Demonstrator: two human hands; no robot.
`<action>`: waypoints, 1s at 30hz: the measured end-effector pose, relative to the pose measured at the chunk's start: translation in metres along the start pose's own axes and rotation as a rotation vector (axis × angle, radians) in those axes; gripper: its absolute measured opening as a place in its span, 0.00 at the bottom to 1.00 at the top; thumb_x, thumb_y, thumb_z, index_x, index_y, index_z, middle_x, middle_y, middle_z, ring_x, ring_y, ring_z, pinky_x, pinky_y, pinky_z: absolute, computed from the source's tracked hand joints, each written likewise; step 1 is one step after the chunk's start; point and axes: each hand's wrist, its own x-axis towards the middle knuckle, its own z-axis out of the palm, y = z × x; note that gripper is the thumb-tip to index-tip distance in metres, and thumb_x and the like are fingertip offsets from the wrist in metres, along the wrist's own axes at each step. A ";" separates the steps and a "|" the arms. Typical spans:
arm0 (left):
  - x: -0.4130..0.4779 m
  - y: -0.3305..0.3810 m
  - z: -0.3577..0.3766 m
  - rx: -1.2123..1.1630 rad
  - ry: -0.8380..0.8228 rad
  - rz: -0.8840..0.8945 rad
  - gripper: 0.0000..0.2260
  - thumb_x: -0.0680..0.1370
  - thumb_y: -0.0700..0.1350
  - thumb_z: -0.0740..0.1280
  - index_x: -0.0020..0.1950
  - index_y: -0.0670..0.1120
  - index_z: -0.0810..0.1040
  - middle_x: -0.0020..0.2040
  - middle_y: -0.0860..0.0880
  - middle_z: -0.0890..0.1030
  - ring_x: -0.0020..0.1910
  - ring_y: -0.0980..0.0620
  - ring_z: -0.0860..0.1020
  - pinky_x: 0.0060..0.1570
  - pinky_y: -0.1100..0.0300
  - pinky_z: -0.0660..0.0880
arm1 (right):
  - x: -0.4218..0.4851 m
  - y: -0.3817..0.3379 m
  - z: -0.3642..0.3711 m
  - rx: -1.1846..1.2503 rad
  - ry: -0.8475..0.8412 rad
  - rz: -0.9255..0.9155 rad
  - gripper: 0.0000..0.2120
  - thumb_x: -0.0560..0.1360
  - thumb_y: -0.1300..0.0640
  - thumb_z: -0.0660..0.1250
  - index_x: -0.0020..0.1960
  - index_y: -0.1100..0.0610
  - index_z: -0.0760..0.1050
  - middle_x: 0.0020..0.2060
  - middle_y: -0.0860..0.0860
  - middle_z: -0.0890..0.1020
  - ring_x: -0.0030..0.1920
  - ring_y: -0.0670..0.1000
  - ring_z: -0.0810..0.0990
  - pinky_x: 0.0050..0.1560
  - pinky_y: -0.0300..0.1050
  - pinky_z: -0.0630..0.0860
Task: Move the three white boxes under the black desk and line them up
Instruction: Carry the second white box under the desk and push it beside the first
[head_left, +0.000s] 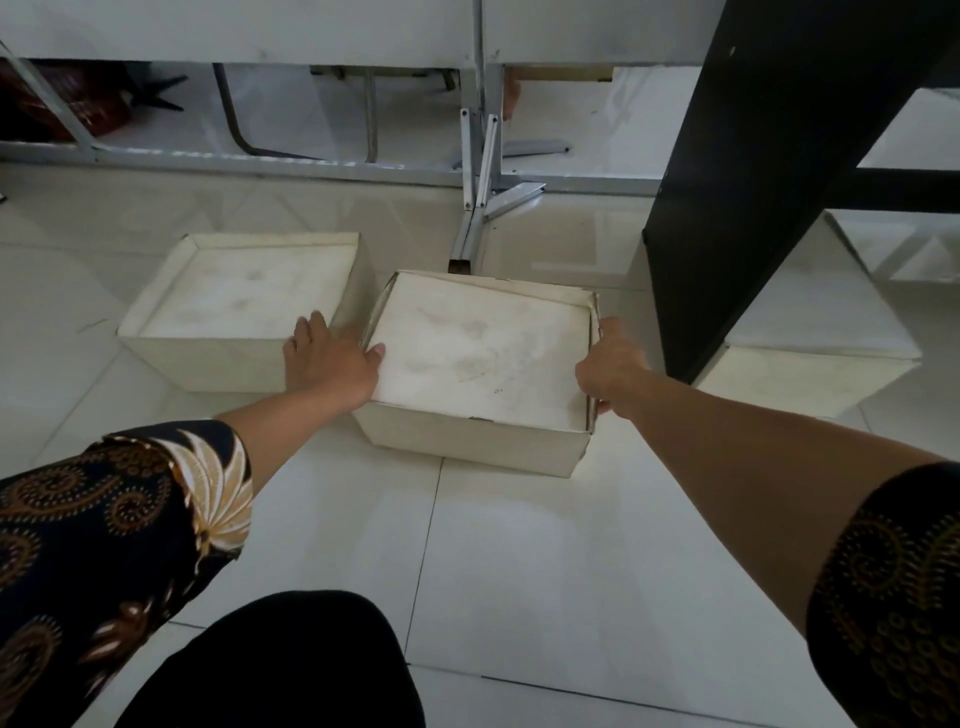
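Three white boxes stand on the tiled floor. The middle box (480, 358) is in front of me; my left hand (327, 361) grips its left edge, thumb on the lid, and my right hand (610, 364) grips its right edge. The left box (244, 299) sits just beyond my left hand, close beside the middle one. The right box (810, 332) is behind the black desk's side panel (748, 208), under the desk, partly hidden by it.
A grey metal folding table leg (480, 176) stands on the floor right behind the middle box. More metal frames (234, 156) and a red patterned thing (67, 104) lie farther back left. Open tiled floor (519, 571) stretches between me and the boxes.
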 end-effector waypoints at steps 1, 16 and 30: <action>-0.002 0.001 0.004 0.001 0.034 0.055 0.26 0.80 0.59 0.52 0.71 0.44 0.69 0.78 0.37 0.55 0.77 0.38 0.52 0.74 0.46 0.51 | 0.001 0.005 -0.003 -0.001 0.002 -0.004 0.27 0.77 0.66 0.64 0.71 0.50 0.60 0.55 0.58 0.75 0.48 0.63 0.79 0.36 0.56 0.84; -0.026 0.014 0.003 -1.407 -0.637 -0.583 0.23 0.76 0.64 0.63 0.65 0.52 0.72 0.64 0.47 0.76 0.63 0.39 0.72 0.58 0.24 0.65 | -0.024 0.026 0.005 0.725 -0.207 0.234 0.19 0.84 0.52 0.54 0.71 0.58 0.68 0.61 0.57 0.78 0.57 0.59 0.78 0.64 0.59 0.75; -0.055 0.014 -0.107 -1.337 -0.661 -0.483 0.22 0.76 0.67 0.59 0.60 0.54 0.77 0.61 0.47 0.80 0.61 0.40 0.75 0.63 0.27 0.62 | -0.076 -0.022 -0.089 0.801 -0.247 0.273 0.12 0.84 0.47 0.55 0.57 0.55 0.70 0.46 0.54 0.80 0.43 0.53 0.81 0.38 0.48 0.78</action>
